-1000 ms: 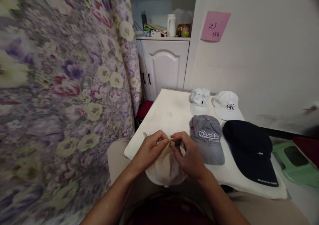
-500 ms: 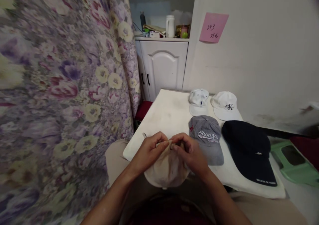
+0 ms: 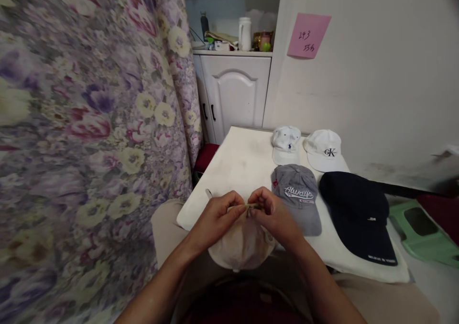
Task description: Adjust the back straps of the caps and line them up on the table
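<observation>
A beige cap hangs from my two hands at the near edge of the table, over my lap. My left hand pinches the left part of its strap edge between thumb and fingers. On the other side, my right hand grips the strap close to what looks like a small buckle, mostly hidden by the fingertips. The fingers of both hands nearly meet. Just right of my right hand lies a grey cap with "Always" lettering. A thin pen-like object sticks out behind my left hand.
On the white table rest a pale cap with a small emblem, a white CK cap and a navy cap. A floral curtain borders the left. A green stool stands at right.
My right hand has shifted slightly up, its fingers still working at the strap. The cap has turned a little, showing more of its right side. The other caps lie where they were.
</observation>
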`<control>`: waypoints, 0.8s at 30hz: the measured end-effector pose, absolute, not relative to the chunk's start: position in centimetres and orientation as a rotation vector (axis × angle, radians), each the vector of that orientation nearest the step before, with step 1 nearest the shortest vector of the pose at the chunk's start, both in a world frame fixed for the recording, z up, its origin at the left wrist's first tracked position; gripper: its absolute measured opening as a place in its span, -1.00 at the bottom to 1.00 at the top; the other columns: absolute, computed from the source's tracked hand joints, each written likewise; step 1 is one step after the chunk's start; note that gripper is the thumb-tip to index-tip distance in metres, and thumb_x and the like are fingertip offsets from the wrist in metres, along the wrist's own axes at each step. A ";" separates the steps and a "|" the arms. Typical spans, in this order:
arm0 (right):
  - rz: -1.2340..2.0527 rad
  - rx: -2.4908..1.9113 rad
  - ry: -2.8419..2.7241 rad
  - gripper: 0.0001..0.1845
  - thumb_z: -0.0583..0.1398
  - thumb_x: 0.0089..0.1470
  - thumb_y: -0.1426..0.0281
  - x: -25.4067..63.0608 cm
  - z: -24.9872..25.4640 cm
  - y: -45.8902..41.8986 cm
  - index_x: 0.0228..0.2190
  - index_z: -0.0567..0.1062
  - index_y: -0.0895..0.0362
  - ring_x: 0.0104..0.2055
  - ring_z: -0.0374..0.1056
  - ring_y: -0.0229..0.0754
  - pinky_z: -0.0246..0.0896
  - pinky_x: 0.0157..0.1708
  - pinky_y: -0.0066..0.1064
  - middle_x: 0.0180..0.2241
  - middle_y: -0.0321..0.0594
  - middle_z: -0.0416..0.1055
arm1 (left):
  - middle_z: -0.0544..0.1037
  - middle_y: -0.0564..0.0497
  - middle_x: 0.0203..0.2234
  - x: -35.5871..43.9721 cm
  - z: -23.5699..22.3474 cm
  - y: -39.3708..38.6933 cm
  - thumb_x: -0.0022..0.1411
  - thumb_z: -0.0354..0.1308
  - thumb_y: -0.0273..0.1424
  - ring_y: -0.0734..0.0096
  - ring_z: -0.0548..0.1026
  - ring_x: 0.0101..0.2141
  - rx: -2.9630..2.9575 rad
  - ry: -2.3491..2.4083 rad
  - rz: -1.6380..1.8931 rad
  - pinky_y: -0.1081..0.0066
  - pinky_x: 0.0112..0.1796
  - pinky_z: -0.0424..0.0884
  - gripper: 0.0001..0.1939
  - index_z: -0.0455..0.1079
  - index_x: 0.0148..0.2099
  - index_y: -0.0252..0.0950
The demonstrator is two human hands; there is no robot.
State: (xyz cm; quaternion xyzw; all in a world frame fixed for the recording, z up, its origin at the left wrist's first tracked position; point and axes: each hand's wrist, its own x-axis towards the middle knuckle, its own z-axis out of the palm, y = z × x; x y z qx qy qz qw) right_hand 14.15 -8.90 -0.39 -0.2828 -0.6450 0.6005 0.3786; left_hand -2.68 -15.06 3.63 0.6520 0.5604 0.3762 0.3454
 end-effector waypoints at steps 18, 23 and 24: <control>1.302 -0.783 -1.746 -0.87 0.17 -0.03 0.54 13.9 0.1 -9.9 -0.38 0.42 0.11 -0.42 0.29 -0.24 0.19 -0.40 -0.42 -0.46 -0.34 0.38 | 0.38 0.09 -0.47 -2.7 3.4 -15.2 0.36 0.04 -0.22 0.43 0.31 -0.41 1.641 1.445 1.007 0.48 -0.41 0.23 -0.73 0.35 -0.32 -0.29; 1.679 -0.646 -1.606 -0.83 0.26 0.01 0.37 14.8 -0.5 -8.9 -0.29 0.46 0.11 -0.42 0.30 -0.25 0.17 -0.41 -0.43 -0.43 -0.31 0.42 | 0.34 0.09 -0.47 -3.2 3.2 -15.1 0.35 0.05 -0.20 0.46 0.28 -0.45 1.576 1.431 1.031 0.50 -0.46 0.22 -0.72 0.32 -0.33 -0.28; 1.706 -0.628 -1.593 -0.81 0.28 0.00 0.37 15.0 -0.7 -8.7 -0.28 0.46 0.11 -0.41 0.30 -0.25 0.17 -0.40 -0.43 -0.42 -0.31 0.43 | 0.34 0.09 -0.47 -3.3 3.2 -15.1 0.35 0.06 -0.20 0.46 0.28 -0.45 1.576 1.428 1.032 0.51 -0.47 0.21 -0.72 0.32 -0.33 -0.28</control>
